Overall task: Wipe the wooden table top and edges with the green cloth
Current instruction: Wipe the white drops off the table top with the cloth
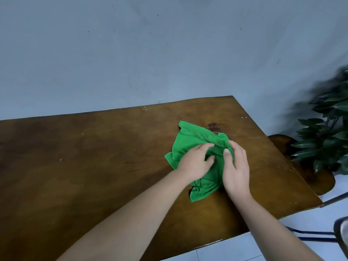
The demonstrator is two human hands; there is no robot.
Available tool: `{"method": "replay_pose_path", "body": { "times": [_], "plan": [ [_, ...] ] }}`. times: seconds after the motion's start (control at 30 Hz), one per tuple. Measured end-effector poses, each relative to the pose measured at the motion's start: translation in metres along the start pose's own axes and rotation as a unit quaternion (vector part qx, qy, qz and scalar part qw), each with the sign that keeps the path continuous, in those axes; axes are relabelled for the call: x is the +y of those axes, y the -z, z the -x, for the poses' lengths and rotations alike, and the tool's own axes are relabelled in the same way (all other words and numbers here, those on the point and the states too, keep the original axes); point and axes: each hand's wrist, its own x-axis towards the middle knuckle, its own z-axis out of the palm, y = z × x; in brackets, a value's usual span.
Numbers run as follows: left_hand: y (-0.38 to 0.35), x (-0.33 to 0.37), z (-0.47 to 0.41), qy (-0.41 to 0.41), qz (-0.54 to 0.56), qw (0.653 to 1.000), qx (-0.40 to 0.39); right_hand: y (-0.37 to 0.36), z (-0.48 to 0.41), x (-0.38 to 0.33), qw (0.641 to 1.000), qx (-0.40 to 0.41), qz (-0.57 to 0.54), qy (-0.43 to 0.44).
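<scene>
A crumpled green cloth (190, 137) lies on the right half of the brown wooden table (94, 157). My left hand (195, 162) lies on the cloth's middle with its fingers bent into the fabric. Beside it, my right hand (236, 166) rests on the cloth's right side, thumb pressed onto the fabric and fingers curled over its far edge. A dark stain (212, 126) marks the wood just beyond the cloth. Part of the cloth is hidden under both hands.
A blue-grey wall (150, 53) runs along the table's far edge. A leafy plant (325, 132) stands off the right end, above a dark wooden stand (320, 178). Black cables (310, 235) lie on the pale floor at lower right.
</scene>
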Motion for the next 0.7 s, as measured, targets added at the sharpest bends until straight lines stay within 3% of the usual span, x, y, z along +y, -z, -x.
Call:
{"method": "replay_pose_path", "body": {
  "times": [0.2,0.3,0.43,0.53,0.7],
  "plan": [
    [0.049,-0.049,0.039,0.016,-0.082,0.993,0.082,-0.028,-0.025,-0.003,0.981,-0.108,0.149,0.063],
    [0.065,-0.084,0.059,0.064,-0.117,0.986,0.097,-0.049,-0.032,-0.002,0.936,-0.173,0.291,0.101],
    [0.081,-0.124,0.084,0.126,-0.154,0.975,0.096,-0.077,-0.031,0.000,0.874,-0.245,0.412,0.074],
    [0.086,-0.143,0.099,0.155,-0.176,0.966,0.106,-0.096,-0.025,-0.010,0.850,-0.269,0.442,0.093],
    [0.085,-0.158,0.102,0.195,-0.195,0.952,0.133,-0.156,-0.029,-0.046,0.817,-0.342,0.417,0.204]
  ]
}}
